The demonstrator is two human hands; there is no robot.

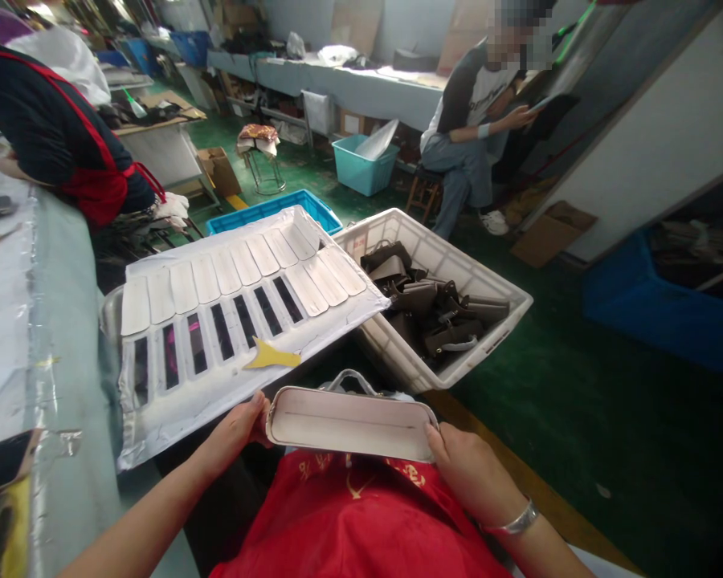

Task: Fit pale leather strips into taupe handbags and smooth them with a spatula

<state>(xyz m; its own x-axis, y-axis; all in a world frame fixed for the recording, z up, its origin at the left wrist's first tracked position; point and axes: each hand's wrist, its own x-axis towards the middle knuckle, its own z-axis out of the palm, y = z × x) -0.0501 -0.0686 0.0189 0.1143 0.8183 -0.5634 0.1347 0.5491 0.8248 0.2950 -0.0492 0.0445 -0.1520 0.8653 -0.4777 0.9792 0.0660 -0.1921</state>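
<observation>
In front of my lap I hold a handbag (353, 425), with a long pale panel with rounded ends facing up toward me. A faint dark line runs along the panel's middle. A light looped handle (353, 379) shows behind its far edge. My left hand (244, 424) is closed on the left end, its fingers partly hidden. At the right end my right hand (467, 466) grips the rim, with the thumb on the panel's edge. Just beyond lies a white-covered board (198, 417) bearing rows of similar pale strips (202, 281) and a yellow cut-out piece (273, 353).
A white crate (488, 341) full of dark brown bags (422, 301) stands right of the board. Behind are a blue crate (241, 221) and a turquoise tub (361, 172). One person (66, 128) works at left; another (467, 120) sits at right. A table (66, 321) borders my left side.
</observation>
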